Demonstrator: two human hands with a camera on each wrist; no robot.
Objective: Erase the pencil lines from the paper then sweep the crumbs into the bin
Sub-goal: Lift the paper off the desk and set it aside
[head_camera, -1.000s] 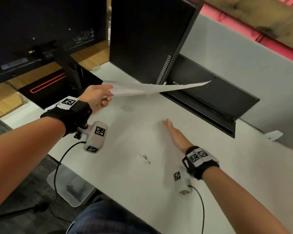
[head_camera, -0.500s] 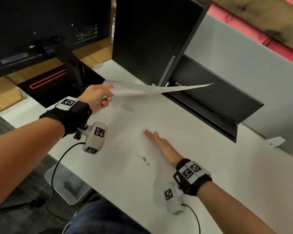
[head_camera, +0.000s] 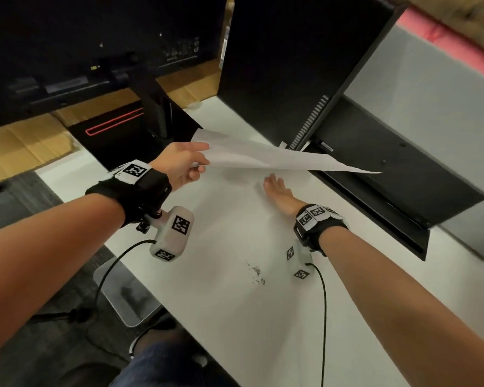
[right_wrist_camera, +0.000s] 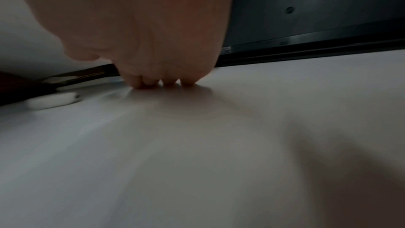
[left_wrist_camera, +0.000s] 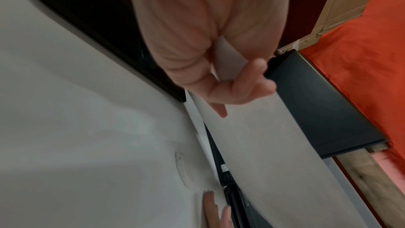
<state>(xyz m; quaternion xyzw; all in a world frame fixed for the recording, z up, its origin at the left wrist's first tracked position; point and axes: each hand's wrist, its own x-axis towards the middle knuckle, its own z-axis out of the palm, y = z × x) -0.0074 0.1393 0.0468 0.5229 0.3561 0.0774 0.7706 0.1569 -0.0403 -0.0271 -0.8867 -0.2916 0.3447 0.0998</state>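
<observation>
My left hand (head_camera: 185,166) pinches one edge of the white paper (head_camera: 263,160) and holds the sheet lifted off the white desk (head_camera: 235,331); in the left wrist view thumb and fingers (left_wrist_camera: 219,75) grip the paper (left_wrist_camera: 274,145). My right hand (head_camera: 277,188) lies flat on the desk under the raised sheet, with its straight fingers (right_wrist_camera: 153,82) touching the surface. A small scatter of dark eraser crumbs (head_camera: 256,272) lies on the desk nearer to me, left of my right wrist. A clear bin (head_camera: 120,297) stands on the floor below the desk's left edge.
A black monitor (head_camera: 285,65) and its flat black base (head_camera: 403,177) stand just beyond my right hand. A second monitor (head_camera: 67,37) on its stand is at the far left. A small white oval object (right_wrist_camera: 52,101) lies on the desk left of my right fingers.
My right hand slid toward me, then moved away again to a spot under the raised paper. The left hand kept the paper lifted. The crumbs stayed where they were.
</observation>
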